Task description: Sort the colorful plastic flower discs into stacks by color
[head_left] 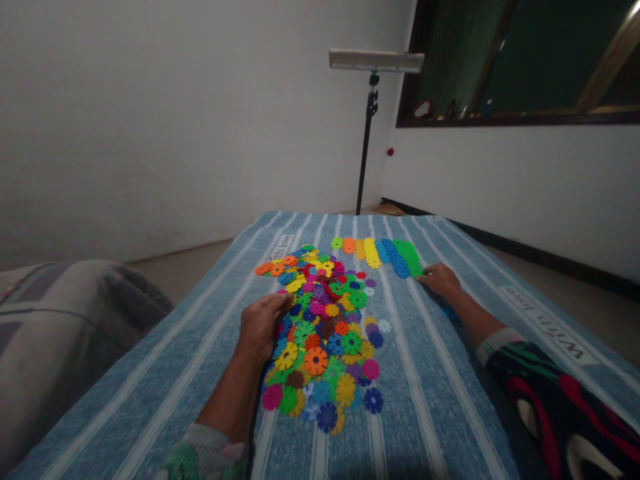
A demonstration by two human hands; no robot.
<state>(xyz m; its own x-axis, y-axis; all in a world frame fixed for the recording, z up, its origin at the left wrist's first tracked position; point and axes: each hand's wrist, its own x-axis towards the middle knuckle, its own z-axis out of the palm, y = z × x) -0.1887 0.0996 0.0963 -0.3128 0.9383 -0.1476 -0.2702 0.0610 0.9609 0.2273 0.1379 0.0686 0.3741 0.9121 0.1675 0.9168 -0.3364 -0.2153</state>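
A heap of notched plastic discs [316, 361] in many colours spreads over the middle of the striped cloth. My left hand [261, 325] rests at the heap's left edge, fingers bent together among the discs; whatever is between them is hidden. Beyond the heap, discs lie overlapped in rows by colour: light green [337, 243], orange [349, 246], dark yellow [360, 249], yellow [371, 253], blue [395, 259] and green [407, 257]. At the near end of the green row, my right hand [442, 280] is closed in a pinch on a green disc.
Blue-and-white striped cloth [450, 373] covers the table. Grey fabric [75, 347] bulges up at the left. A lamp on a black stand [367, 133] rises behind the far edge. White walls and a dark-framed window [530, 60] stand beyond.
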